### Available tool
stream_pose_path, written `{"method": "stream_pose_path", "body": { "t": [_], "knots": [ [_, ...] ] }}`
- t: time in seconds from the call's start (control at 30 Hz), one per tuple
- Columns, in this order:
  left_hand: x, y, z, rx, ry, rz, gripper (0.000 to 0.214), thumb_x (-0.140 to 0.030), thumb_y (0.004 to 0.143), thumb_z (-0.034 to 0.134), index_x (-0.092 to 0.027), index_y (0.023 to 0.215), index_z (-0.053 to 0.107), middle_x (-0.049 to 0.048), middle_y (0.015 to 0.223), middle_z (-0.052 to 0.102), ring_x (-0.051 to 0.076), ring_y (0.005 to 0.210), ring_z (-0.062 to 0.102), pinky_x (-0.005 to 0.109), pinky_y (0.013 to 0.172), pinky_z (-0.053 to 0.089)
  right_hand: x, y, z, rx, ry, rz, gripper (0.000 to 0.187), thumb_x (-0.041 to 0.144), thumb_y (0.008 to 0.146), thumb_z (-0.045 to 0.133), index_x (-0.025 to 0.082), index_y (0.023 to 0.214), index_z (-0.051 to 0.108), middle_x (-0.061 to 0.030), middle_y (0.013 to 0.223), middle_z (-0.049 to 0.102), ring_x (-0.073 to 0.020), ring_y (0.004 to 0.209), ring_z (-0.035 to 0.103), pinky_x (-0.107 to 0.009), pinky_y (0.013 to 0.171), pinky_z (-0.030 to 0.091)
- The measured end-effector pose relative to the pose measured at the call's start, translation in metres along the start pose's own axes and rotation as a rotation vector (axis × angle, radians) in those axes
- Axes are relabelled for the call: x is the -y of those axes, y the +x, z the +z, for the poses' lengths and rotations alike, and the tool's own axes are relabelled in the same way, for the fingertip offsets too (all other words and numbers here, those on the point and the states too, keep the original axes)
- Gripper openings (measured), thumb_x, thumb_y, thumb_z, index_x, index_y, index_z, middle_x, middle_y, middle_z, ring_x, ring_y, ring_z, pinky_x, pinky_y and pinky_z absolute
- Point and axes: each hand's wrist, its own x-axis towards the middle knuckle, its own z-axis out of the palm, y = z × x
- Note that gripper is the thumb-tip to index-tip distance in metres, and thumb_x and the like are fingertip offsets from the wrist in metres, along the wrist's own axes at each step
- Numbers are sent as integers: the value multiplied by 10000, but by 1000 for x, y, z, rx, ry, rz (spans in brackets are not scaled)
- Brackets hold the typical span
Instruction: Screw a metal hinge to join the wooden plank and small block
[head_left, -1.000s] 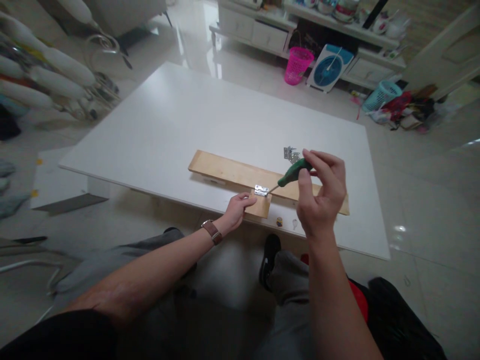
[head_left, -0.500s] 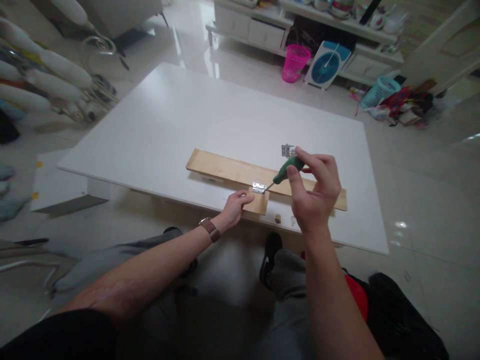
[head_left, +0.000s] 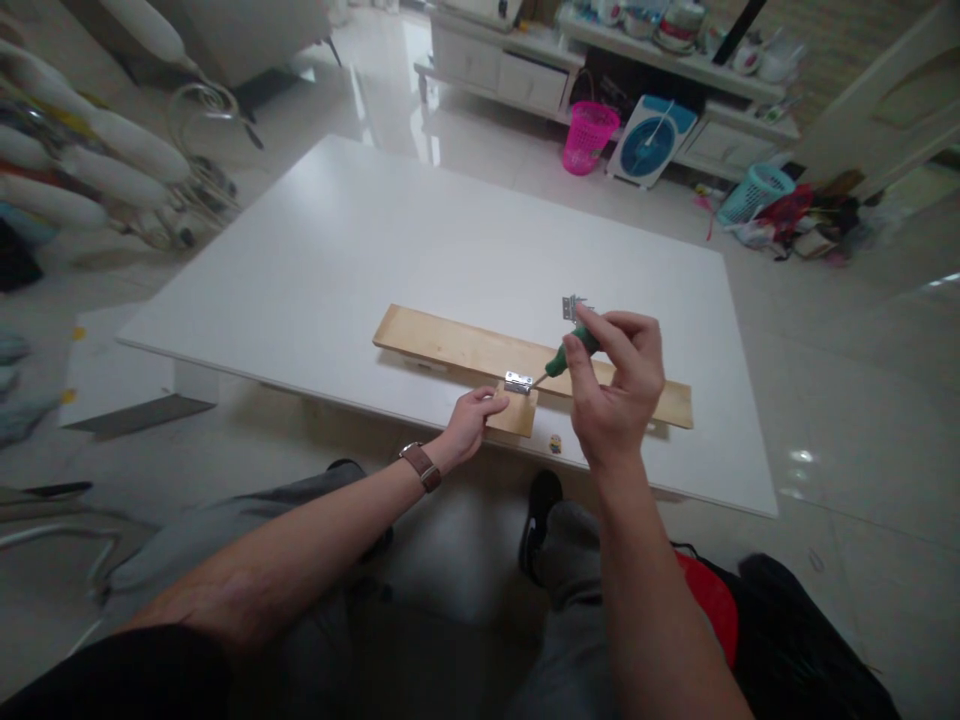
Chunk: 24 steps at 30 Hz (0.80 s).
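My left hand point(head_left: 472, 424) pinches the left side of a small wooden block point(head_left: 516, 415) by the table's near edge. A silver hinge point(head_left: 519, 382) spans the block and the long wooden board point(head_left: 465, 340) behind it. In my right hand point(head_left: 619, 385) is a green-handled screwdriver point(head_left: 561, 361), tilted, its shaft reaching down to the hinge's right end. The exact contact of the tip is too small to make out. Beyond my right fingers lie more metal hinges point(head_left: 568, 307), partly hidden by the hand.
The white table point(head_left: 420, 230) carries everything. A small yellow figure point(head_left: 555, 444) lies near its front edge. Past the table stand a pink basket point(head_left: 589, 138), a blue and white fan point(head_left: 649, 142) and a light blue basket point(head_left: 756, 193). A black bag point(head_left: 802, 640) is at my right.
My right hand and the screwdriver have shifted slightly left and down, with the handle sitting closer to the hinge. The left hand keeps its hold on the block. The camera view has tilted slightly.
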Motion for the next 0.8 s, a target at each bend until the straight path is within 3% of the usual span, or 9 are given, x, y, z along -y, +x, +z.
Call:
{"method": "stream_pose_path", "body": {
  "t": [0.27,0.37,0.47,0.7,0.8],
  "knots": [
    [0,2,0,6,-1,20,454,-416,479,1036,-178,743,754,23,782,744,191,770,660,315,738,516,2,0,5,9,22,15,351,283,1054,646,329,1387,743,-53,1210,716,-194,1108,708,-399,933,659],
    [0,2,1,6,-9,12,463,-410,465,1044,-186,740,746,21,789,747,202,782,669,326,750,527,4,0,4,61,27,-38,452,196,1075,520,344,1462,699,-73,1316,712,-217,1231,690,-434,1017,646],
    [0,3,2,3,-14,6,471,-414,456,1044,-188,742,745,23,798,750,208,789,671,329,746,526,4,-2,3,92,30,-60,550,149,1056,490,354,1548,624,-76,1310,706,-215,1209,691,-429,995,651],
    [3,4,0,6,-4,13,443,-414,497,1025,-182,758,752,20,810,735,193,793,657,311,737,511,-3,-5,-3,25,-64,4,357,282,991,699,336,1340,756,-57,1164,633,-216,1070,669,-434,903,651],
    [3,2,0,0,2,-11,462,-437,498,1031,-184,768,754,27,820,744,195,791,660,308,727,506,-1,-2,-7,41,-33,-15,366,250,1031,619,324,1369,738,-71,1214,678,-229,1139,686,-462,954,646]
  ]
}}
